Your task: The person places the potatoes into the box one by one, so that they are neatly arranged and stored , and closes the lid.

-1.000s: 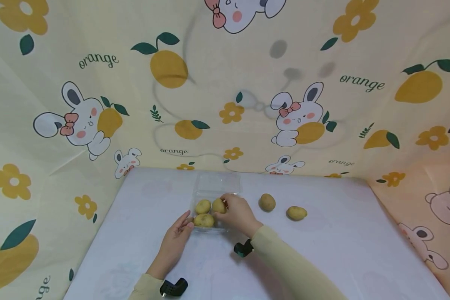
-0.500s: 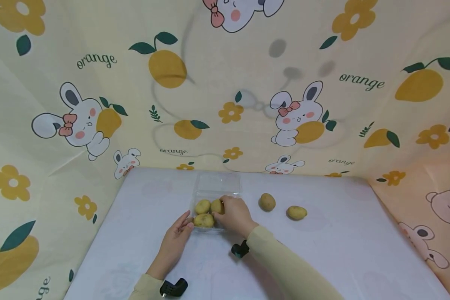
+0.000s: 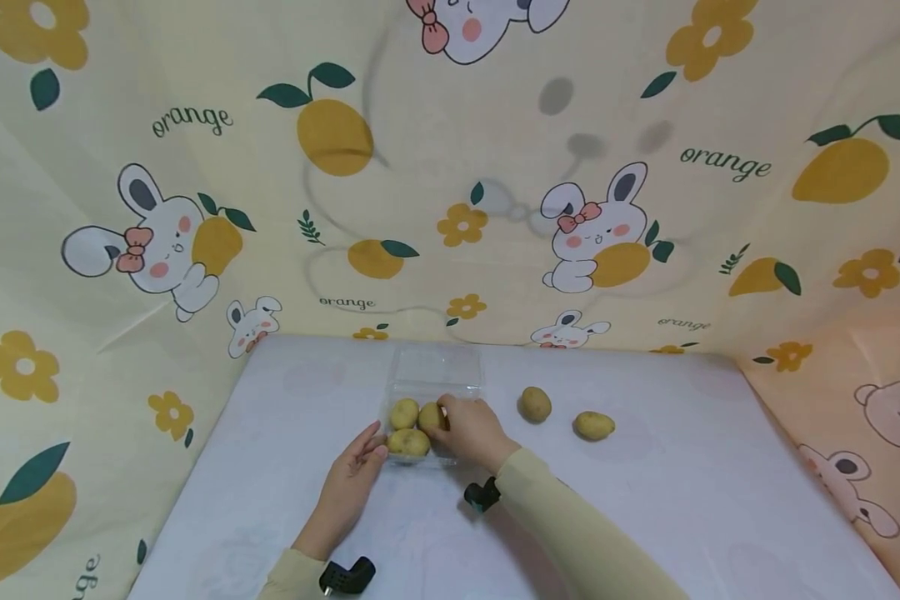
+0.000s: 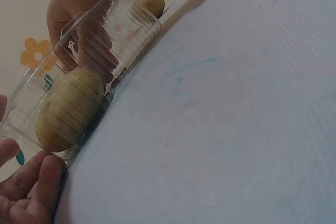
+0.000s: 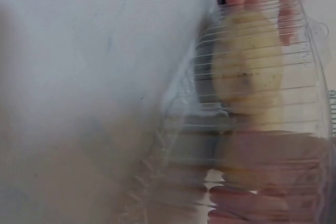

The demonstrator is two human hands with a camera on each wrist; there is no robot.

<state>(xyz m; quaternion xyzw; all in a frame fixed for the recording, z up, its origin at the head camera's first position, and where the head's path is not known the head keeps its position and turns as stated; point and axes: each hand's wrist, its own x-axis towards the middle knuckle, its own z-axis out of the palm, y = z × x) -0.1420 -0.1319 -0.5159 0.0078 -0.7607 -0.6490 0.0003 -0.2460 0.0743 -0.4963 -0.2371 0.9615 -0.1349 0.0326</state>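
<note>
A clear plastic clamshell box [image 3: 437, 367] sits on the table with its lid laid back and three potatoes inside. My right hand [image 3: 476, 432] reaches into the box and grips the potato [image 3: 431, 417] at its right; the hand covers part of that potato. To its left lies a second potato [image 3: 404, 414], and a third, larger potato [image 3: 408, 442] lies at the front. My left hand [image 3: 348, 483] rests against the box's left side with relaxed fingers. In the left wrist view, left fingers [image 4: 44, 177] touch the box's end beside the front potato [image 4: 71, 109].
Two loose potatoes lie on the table right of the box, one rounder potato [image 3: 535, 405] and one oval potato [image 3: 594, 426]. The white table [image 3: 645, 517] ends at a printed cloth backdrop [image 3: 495, 150]. Each wrist wears a small black camera [image 3: 347, 575].
My right hand has shifted slightly left and down with its potato, which now sits closer to the other two. The left hand stays in place.
</note>
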